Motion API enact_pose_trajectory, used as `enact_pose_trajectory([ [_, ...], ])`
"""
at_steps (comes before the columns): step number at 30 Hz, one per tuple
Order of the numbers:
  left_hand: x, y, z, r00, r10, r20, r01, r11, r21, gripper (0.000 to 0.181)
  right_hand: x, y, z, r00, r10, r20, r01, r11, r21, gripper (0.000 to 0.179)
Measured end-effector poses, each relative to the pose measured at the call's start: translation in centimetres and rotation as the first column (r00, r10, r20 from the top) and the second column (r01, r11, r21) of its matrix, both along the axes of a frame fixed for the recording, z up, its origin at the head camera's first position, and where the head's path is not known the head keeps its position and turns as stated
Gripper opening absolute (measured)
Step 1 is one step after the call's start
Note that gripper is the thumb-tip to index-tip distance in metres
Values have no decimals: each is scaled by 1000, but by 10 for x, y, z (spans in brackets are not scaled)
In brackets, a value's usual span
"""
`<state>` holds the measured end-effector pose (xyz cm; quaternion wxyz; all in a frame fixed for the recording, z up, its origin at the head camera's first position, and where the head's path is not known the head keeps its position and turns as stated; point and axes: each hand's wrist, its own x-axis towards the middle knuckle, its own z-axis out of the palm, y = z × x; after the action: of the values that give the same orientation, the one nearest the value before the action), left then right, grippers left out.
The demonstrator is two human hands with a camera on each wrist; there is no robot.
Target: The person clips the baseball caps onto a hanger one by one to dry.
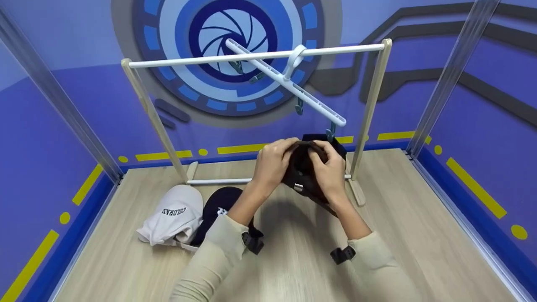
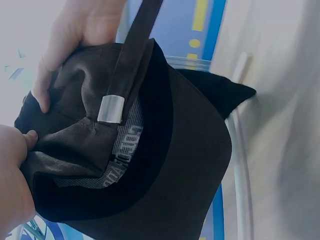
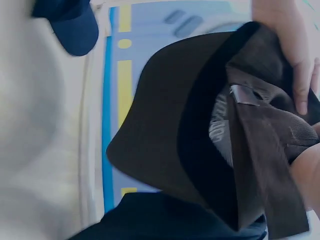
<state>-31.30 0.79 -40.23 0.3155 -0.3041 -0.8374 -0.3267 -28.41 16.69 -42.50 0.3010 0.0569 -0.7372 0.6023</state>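
Note:
Both hands grip a dark brown baseball cap [image 1: 303,180] below the near end of a white hanger [image 1: 285,82]. My left hand [image 1: 272,163] pinches its left edge, and my right hand [image 1: 330,174] holds the right edge, thumb inside. The cap's crown is folded inward; its curved brim [image 2: 195,150] and inner sweatband [image 3: 200,115] show in the wrist views. A silver buckle [image 2: 111,109] sits on its back strap [image 3: 265,165], whose end hangs loose. Just behind it, a black cap [image 1: 340,150] hangs under a dark green clip [image 1: 330,133], partly hidden by my right hand.
The hanger hooks over the white bar [image 1: 176,61] of a wooden-legged rack [image 1: 371,105]. More clips [image 1: 299,107] dangle along it. A white cap [image 1: 180,207] with lettering and a navy cap [image 1: 222,201] lie on the tabletop [image 1: 293,260] at left, the navy one partly behind my left forearm.

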Motion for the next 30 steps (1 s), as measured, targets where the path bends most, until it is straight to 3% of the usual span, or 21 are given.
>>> enact_pose_trajectory([
  [4,-3,-2,4,1000,3,18,-2,999,-54,22,-5,3,0,1000,27,9,-27,1000,13,17],
  [12,-8,-7,8,999,-16,36,21,992,-124,23,-14,12,1,998,63,-2,-62,984,164,15],
  [20,-19,-8,13,1000,22,-11,-24,975,-220,21,-21,19,0,993,119,4,-112,923,368,18],
  [25,-25,-8,17,999,28,30,-20,973,-232,21,-24,22,5,990,139,19,-135,906,402,23],
  [30,-30,-6,24,997,25,76,-6,970,-245,22,-27,24,13,989,131,71,-149,908,392,26],
])
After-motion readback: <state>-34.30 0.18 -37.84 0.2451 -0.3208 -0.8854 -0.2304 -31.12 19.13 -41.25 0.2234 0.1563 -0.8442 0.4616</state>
